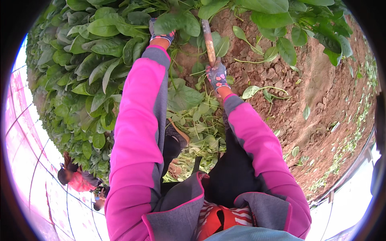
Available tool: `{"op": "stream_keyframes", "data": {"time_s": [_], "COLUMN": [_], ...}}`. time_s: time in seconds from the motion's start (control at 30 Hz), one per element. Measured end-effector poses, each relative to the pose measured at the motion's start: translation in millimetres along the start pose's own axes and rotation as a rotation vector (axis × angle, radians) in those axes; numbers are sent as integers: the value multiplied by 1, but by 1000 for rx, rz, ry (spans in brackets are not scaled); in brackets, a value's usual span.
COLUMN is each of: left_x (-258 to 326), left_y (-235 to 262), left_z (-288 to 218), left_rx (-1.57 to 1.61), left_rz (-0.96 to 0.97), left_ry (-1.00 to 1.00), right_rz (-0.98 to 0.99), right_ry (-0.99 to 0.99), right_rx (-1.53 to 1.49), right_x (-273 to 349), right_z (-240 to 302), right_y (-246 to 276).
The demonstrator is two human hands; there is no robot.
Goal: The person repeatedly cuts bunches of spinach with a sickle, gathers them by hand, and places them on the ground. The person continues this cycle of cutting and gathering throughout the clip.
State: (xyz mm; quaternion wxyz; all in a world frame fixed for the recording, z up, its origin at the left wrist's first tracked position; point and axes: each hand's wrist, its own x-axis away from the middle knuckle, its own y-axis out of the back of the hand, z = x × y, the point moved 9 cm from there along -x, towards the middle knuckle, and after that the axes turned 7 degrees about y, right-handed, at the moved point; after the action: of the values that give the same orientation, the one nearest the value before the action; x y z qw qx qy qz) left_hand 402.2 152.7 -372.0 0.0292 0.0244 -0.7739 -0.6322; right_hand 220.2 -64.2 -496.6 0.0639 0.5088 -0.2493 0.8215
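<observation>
My right hand, in a grey flowered glove, is closed round the near end of a worn wooden handle. The handle points away from me, and its far end goes in under leaves, so the tool's head is hidden. My left hand, gloved in the same pattern, reaches in among leafy spinach plants. Broad leaves cover its fingers, so I cannot make out what it holds. More spinach leaves hang over the soil beyond the handle.
Loose leaves and stems lie around my feet, near a shoe. Bare brown soil stretches to the right, with several scattered leaves. Dense plants fill the left side. Another person is at the lower left, by the greenhouse wall.
</observation>
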Motion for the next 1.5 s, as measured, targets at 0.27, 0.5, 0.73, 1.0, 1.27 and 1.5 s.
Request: {"op": "stream_keyframes", "data": {"time_s": [0.27, 0.5, 0.73, 1.0, 1.27, 1.5], "left_x": [8, 25, 54, 86, 96, 108], "left_y": [-20, -23, 7, 6, 1, 44], "left_z": [43, 19, -27, -32, -9, -34], "left_rx": [656, -453, -631, -821, -639, -464], "left_rz": [-182, 555, 544, 332, 362, 386], "left_ry": [113, 138, 31, -106, 96, 14], "right_rz": [73, 113, 87, 372, 132, 275], "right_ry": [39, -34, -96, 187, -282, 29], "right_rx": [88, 130, -4, 110, -139, -50], "right_x": [11, 48, 35, 28, 57, 91], "right_z": [-10, -23, -41, -50, -51, -11], "right_y": [2, 49, 75, 108, 84, 108]}}
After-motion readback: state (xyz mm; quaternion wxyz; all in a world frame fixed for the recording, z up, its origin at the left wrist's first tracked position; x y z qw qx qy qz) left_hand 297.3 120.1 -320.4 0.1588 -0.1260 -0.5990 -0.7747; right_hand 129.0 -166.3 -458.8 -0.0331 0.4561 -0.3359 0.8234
